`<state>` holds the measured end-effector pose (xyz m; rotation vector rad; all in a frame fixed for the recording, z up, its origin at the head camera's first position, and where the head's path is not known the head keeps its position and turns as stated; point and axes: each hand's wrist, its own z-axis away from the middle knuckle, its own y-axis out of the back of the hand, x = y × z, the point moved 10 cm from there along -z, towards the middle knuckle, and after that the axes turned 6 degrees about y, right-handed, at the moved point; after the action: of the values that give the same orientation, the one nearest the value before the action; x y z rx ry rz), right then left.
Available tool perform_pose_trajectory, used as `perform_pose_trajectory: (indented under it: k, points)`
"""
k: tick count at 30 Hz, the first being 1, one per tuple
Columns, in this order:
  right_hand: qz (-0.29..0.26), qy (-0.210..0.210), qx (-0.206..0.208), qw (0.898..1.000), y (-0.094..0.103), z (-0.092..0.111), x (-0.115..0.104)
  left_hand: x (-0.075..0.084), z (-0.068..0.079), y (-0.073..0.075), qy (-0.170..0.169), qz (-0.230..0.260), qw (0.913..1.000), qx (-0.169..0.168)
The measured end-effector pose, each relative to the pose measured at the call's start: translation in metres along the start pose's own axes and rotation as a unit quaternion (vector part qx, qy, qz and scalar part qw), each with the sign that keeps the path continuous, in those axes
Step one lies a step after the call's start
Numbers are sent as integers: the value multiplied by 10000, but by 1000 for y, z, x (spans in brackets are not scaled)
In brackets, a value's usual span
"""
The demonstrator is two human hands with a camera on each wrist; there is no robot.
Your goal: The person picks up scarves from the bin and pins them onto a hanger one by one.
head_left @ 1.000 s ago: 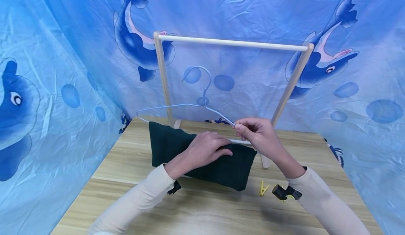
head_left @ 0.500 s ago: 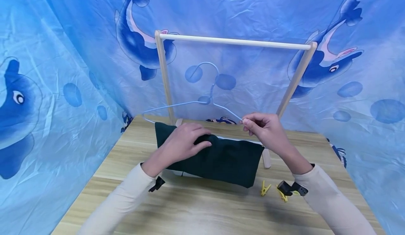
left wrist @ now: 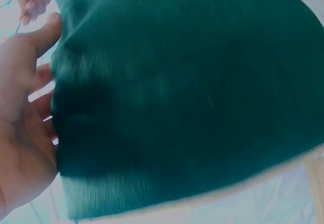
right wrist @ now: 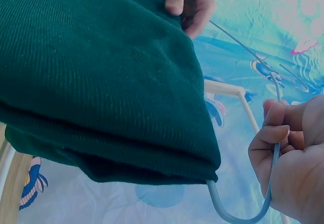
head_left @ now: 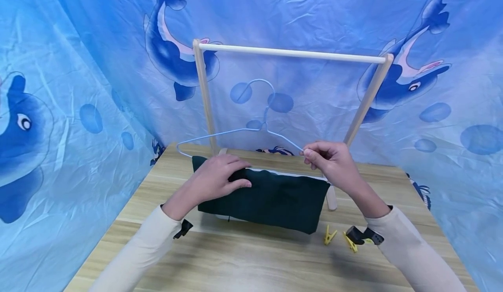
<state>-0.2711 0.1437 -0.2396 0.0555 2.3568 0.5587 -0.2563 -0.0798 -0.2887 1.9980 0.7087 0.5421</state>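
Note:
A pale blue wire clothes hanger (head_left: 235, 131) is held up above the table, hook upward. My right hand (head_left: 329, 163) grips its right shoulder, and in the right wrist view the fingers (right wrist: 273, 127) curl round the wire. A dark green ribbed cloth (head_left: 271, 202) hangs folded over the hanger's lower bar, its right end close to the hanger's bend. My left hand (head_left: 214, 178) rests along the cloth's upper edge near its left end, thumb apart from the fingers. In the left wrist view the left hand (left wrist: 20, 107) lies beside the cloth's edge, some fingertips hidden behind it.
A wooden rack with a white top rail (head_left: 291, 53) stands behind the hanger. Two yellow clothes pegs (head_left: 329, 235) lie on the wood-grain table (head_left: 251, 261) at right, one partly behind the wrist camera. A blue dolphin-print curtain (head_left: 314, 17) surrounds the table.
My left hand has slid left along the cloth's upper edge, from its middle toward the left end. The right hand, hanger and cloth have shifted slightly right.

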Motion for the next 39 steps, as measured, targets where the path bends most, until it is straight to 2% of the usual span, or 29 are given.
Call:
perform_pose_trajectory:
  k: [5, 14, 22, 30, 35, 39]
  points:
    - [84, -95, 64, 9999, 6, 2, 0, -13, 10, 10, 131, -112, 9998, 118]
    - [192, -65, -26, 9998, 4, 2, -3, -22, 18, 11, 157, -23, 9999, 22]
    - [351, -95, -32, 9993, 6, 1, -1, -28, 31, 25, 66, -150, 9994, 293]
    - [435, -93, -51, 9990, 9, 1, -2, -39, 35, 25, 276, -119, 9995, 134]
    - [455, -127, -50, 9989, 9, 1, -2, -36, 37, 31, 230, -21, 9990, 395]
    - [478, -168, -54, 9987, 10, 2, -2, -32, 40, 43, 291, 468, 9955, 766]
